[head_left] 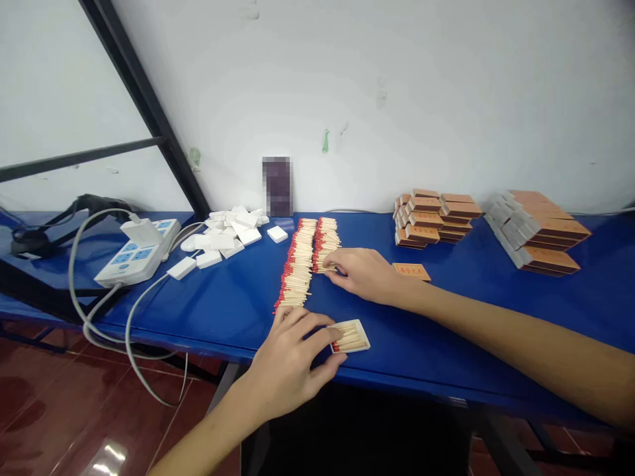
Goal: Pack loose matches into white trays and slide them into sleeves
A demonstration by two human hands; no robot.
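My left hand [296, 354] grips the left side of a small white matchbox tray [366, 336] near the table's front edge, thumb below and fingers above. Red-tipped matches [351, 336] lie inside the tray. My right hand [360, 272] is closed in a pinch at the near end of the shorter row of matches [326, 238]; its fingertips partly hide the matches there. A longer row of matches [296, 264] lies just left of it, red heads facing left. Right of my right hand, a flat orange matchbox sleeve [413, 272] lies on the table.
White trays [233, 231] are heaped at the back left, near a power strip [141, 254] with looping cables. Orange matchboxes [426, 218] are stacked at the back right, with another stack [546, 228] farther right. A pixelated dark object [278, 186] leans against the wall. The table [213, 311] is blue.
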